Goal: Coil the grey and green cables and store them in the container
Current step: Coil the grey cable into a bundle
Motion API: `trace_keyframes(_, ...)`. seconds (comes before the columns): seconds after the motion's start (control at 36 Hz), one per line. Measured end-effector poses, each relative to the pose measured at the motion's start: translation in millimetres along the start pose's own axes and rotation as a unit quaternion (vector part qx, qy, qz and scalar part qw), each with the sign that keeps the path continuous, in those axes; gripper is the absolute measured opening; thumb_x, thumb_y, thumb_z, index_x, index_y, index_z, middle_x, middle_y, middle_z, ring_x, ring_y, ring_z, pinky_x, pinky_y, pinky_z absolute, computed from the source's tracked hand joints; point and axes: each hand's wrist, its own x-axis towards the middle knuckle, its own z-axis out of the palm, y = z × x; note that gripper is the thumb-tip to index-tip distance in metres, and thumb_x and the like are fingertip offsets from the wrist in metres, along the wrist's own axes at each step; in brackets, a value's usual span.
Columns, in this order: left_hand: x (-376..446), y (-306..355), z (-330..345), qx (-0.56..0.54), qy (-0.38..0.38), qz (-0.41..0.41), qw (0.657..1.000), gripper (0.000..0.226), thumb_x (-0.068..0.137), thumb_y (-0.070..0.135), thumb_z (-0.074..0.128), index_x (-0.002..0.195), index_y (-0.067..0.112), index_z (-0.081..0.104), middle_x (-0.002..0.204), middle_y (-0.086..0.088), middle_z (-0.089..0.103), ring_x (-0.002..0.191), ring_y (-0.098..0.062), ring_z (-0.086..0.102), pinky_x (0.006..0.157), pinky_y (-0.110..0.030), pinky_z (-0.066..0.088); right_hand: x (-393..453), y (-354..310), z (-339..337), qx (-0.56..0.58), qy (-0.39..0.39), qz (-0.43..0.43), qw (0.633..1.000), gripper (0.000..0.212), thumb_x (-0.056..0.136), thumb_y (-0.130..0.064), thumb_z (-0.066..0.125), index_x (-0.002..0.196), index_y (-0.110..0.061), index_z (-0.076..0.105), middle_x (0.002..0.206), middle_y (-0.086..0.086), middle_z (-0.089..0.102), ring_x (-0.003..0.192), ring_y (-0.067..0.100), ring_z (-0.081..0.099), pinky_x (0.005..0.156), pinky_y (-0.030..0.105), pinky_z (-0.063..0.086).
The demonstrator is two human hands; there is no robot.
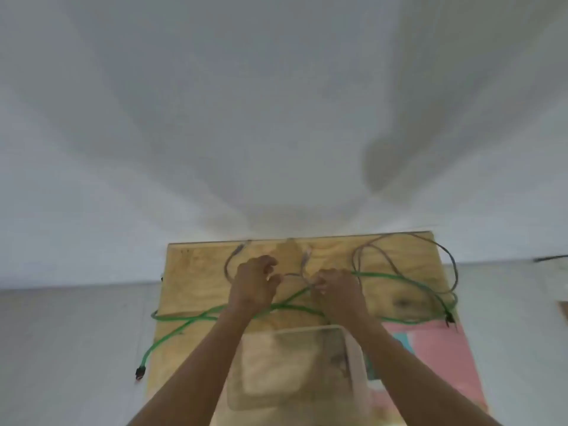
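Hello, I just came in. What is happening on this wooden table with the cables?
A person is working on the thin grey cable: the left hand and the right hand both pinch it over the plywood tabletop. Most of it lies in loose loops to the right. The long green cable sprawls untouched across the table, one end hanging off the left edge. The clear plastic container nearer the person looks empty.
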Motion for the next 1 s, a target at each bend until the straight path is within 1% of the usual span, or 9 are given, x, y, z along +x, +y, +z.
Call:
trace_keyframes(0.14, 13, -4, 21, 0.08, -0.039, -0.003, 0.996, 0.031, 0.093, 0.021, 0.067, 0.124, 0.015, 0.068, 0.123, -0.009, 0.069, 0.115, -0.024, 0.065, 0.096, -0.037, 0.052, 4, 4, 13, -0.062, -0.017, 0.018, 0.998, 0.024, 0.09, -0.024, 0.054, 0.11, -0.025, 0.068, 0.117, -0.004, 0.067, 0.12, 0.024, 0.053, 0.098, 0.037, 0.042)
trace_keyframes(0.28, 18, -8, 35, 0.105, -0.008, -0.005, 0.994, 0.019, 0.095, 0.019, 0.064, 0.109, 0.017, 0.077, 0.11, -0.011, 0.073, 0.101, -0.032, 0.068, 0.087, -0.041, 0.055, 10, 8, 18, -0.075, -0.021, 0.0, 0.997, 0.026, 0.096, -0.02, 0.044, 0.109, -0.023, 0.066, 0.117, 0.001, 0.064, 0.121, 0.027, 0.051, 0.098, 0.04, 0.04)
trace_keyframes(0.47, 19, -12, 39, 0.083, 0.02, -0.013, 0.996, 0.019, 0.094, 0.014, 0.064, 0.107, 0.013, 0.077, 0.106, -0.012, 0.075, 0.099, -0.031, 0.069, 0.087, -0.04, 0.055, 10, 13, 9, -0.106, -0.053, -0.055, 0.991, 0.031, 0.098, -0.008, 0.045, 0.119, -0.017, 0.066, 0.117, 0.004, 0.062, 0.122, 0.026, 0.047, 0.096, 0.041, 0.043)
trace_keyframes(0.61, 10, -2, 35, 0.064, 0.027, -0.004, 0.998, 0.022, 0.092, 0.011, 0.063, 0.111, 0.013, 0.076, 0.111, -0.012, 0.073, 0.103, -0.03, 0.067, 0.09, -0.041, 0.054, 8, 10, -21, -0.014, -0.064, -0.102, 0.993, 0.024, 0.095, -0.011, 0.053, 0.111, -0.018, 0.069, 0.107, 0.006, 0.062, 0.107, 0.027, 0.055, 0.086, 0.036, 0.044)
trace_keyframes(0.67, 0, 6, 30, 0.049, 0.043, 0.043, 0.997, 0.032, 0.086, 0.007, 0.062, 0.114, 0.014, 0.074, 0.117, -0.009, 0.071, 0.113, -0.029, 0.063, 0.098, -0.039, 0.051, 9, 9, -36, 0.048, -0.074, -0.116, 0.989, 0.02, 0.094, -0.02, 0.054, 0.105, -0.021, 0.07, 0.105, 0.005, 0.068, 0.101, 0.028, 0.061, 0.085, 0.036, 0.049)
trace_keyframes(0.75, -17, 23, 19, 0.04, 0.061, 0.126, 0.989, 0.044, 0.071, 0.011, 0.059, 0.112, 0.017, 0.076, 0.117, -0.001, 0.071, 0.117, -0.026, 0.06, 0.1, -0.033, 0.047, 11, 7, -62, 0.106, -0.063, -0.143, 0.982, 0.013, 0.095, -0.017, 0.059, 0.096, -0.025, 0.068, 0.09, -0.005, 0.069, 0.087, 0.02, 0.064, 0.081, 0.04, 0.054)
trace_keyframes(0.86, -32, 44, 4, 0.018, 0.12, 0.193, 0.974, 0.032, 0.077, 0.014, 0.067, 0.108, 0.014, 0.076, 0.102, 0.004, 0.072, 0.101, -0.022, 0.068, 0.088, -0.036, 0.055, 10, -5, -101, 0.154, -0.03, -0.206, 0.966, 0.011, 0.097, -0.013, 0.058, 0.098, -0.015, 0.07, 0.08, -0.009, 0.06, 0.075, 0.012, 0.055, 0.073, 0.033, 0.045)
trace_keyframes(0.97, -45, 74, -22, -0.003, 0.173, 0.18, 0.968, 0.019, 0.095, 0.023, 0.066, 0.111, 0.02, 0.075, 0.092, 0.0, 0.077, 0.086, -0.008, 0.069, 0.073, -0.009, 0.044, 3, -22, -141, 0.207, 0.002, -0.257, 0.944, 0.013, 0.098, -0.013, 0.06, 0.1, -0.014, 0.073, 0.085, -0.003, 0.07, 0.078, 0.013, 0.062, 0.074, 0.029, 0.049)
trace_keyframes(1.0, -50, 82, -30, -0.013, 0.175, 0.179, 0.968, 0.017, 0.097, 0.026, 0.065, 0.109, 0.023, 0.075, 0.088, 0.001, 0.077, 0.081, -0.003, 0.069, 0.069, -0.009, 0.044, 1, -27, -151, 0.226, 0.004, -0.265, 0.937, 0.012, 0.097, -0.013, 0.061, 0.099, -0.015, 0.073, 0.083, -0.002, 0.07, 0.077, 0.015, 0.064, 0.075, 0.03, 0.051)
